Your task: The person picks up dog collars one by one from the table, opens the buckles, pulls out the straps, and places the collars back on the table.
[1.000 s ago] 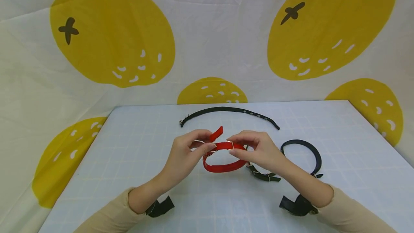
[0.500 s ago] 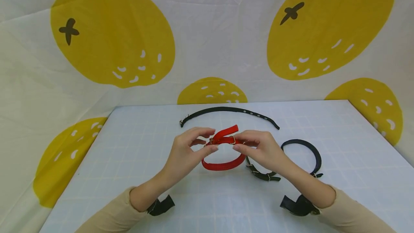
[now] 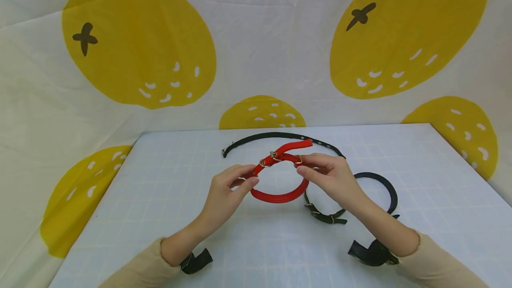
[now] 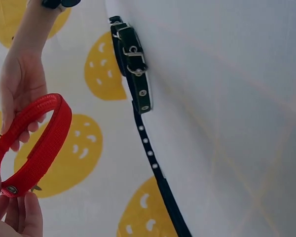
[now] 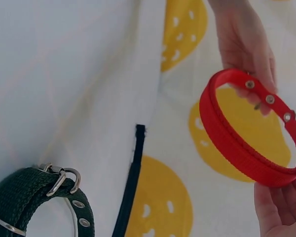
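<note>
A red collar point(image 3: 280, 198) with metal fittings forms a loop held up above the table. My left hand point(image 3: 228, 192) pinches its left side between thumb and fingers. My right hand point(image 3: 334, 177) pinches the upper right side near a metal keeper. The strap runs through the buckle point(image 3: 274, 155) at the top, and its free end point(image 3: 298, 145) points up and right. In the left wrist view, the red collar point(image 4: 49, 158) shows its woven band and a metal eyelet. Several eyelets line the collar point(image 5: 227, 133) in the right wrist view.
A black collar point(image 3: 272, 135) lies unfastened in an arc at the back of the table point(image 3: 168, 168). A dark green looped collar point(image 3: 326, 218) and a black looped collar point(image 3: 394, 192) lie to the right, partly behind my right hand and forearm.
The red collar has risen and its free end has swung up and right. My left hand has shifted from beside the buckle to the loop's left side. My right hand has moved slightly up and right.
</note>
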`<control>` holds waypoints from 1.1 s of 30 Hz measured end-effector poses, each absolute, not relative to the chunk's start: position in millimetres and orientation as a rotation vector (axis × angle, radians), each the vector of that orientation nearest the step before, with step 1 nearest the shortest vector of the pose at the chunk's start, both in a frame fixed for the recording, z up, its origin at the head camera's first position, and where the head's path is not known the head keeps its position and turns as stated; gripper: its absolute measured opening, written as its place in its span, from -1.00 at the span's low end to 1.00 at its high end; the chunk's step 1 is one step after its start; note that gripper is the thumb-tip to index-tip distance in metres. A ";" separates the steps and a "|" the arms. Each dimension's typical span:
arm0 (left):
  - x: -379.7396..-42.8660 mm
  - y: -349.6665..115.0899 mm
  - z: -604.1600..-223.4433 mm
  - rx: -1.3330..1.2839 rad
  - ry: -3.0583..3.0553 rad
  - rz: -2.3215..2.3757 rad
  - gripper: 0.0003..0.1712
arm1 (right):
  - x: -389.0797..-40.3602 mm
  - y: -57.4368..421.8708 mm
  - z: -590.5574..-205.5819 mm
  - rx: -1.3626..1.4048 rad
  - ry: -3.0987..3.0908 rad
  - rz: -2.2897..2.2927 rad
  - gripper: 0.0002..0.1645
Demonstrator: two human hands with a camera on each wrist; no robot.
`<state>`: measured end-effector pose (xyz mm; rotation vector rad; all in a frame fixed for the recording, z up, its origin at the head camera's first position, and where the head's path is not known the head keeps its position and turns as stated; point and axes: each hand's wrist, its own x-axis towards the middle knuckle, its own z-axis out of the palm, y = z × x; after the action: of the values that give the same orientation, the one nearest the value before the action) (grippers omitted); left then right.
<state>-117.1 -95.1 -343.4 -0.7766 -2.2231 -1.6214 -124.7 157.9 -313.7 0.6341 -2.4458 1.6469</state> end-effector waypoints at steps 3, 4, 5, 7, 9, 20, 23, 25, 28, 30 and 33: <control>-117.1 -94.5 -343.5 -0.779 -2.201 -1.641 -0.69 | -124.9 157.0 -314.2 0.635 -2.447 1.657 -0.68; -116.9 -94.1 -343.4 -0.778 -2.199 -1.649 -0.69 | -124.9 156.9 -314.5 0.641 -2.449 1.668 -0.68; -116.8 -93.7 -343.5 -0.774 -2.201 -1.656 -0.69 | -124.8 156.6 -315.0 0.655 -2.454 1.665 -0.68; -116.2 -93.0 -343.7 -0.774 -2.201 -1.659 -0.69 | -124.8 155.8 -316.2 0.689 -2.463 1.670 -0.69; -115.8 -92.5 -344.0 -0.773 -2.204 -1.658 -0.69 | -124.5 154.8 -317.1 0.722 -2.469 1.671 -0.69; -116.3 -91.5 -344.6 -0.774 -2.197 -1.630 -0.73 | -123.8 151.4 -315.7 0.762 -2.495 1.632 -0.72; -116.1 -90.9 -344.5 -0.777 -2.181 -1.635 -0.73 | -123.7 150.7 -316.0 0.763 -2.499 1.649 -0.71; -116.1 -90.2 -344.8 -0.769 -2.172 -1.639 -0.73 | -123.7 150.5 -316.5 0.773 -2.497 1.660 -0.71; -115.7 -89.5 -345.4 -0.755 -2.168 -1.638 -0.72 | -123.8 150.3 -317.6 0.783 -2.499 1.672 -0.70; -115.5 -89.4 -345.6 -0.744 -2.174 -1.635 -0.71 | -124.4 150.4 -318.9 0.784 -2.502 1.673 -0.70; -115.4 -88.9 -344.9 -0.728 -2.189 -1.626 -0.71 | -124.6 150.2 -320.4 0.757 -2.520 1.667 -0.68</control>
<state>-115.4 -88.9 -344.9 -0.7284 -2.1888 -1.6263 -124.6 150.2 -320.4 0.7566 -2.5203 1.6672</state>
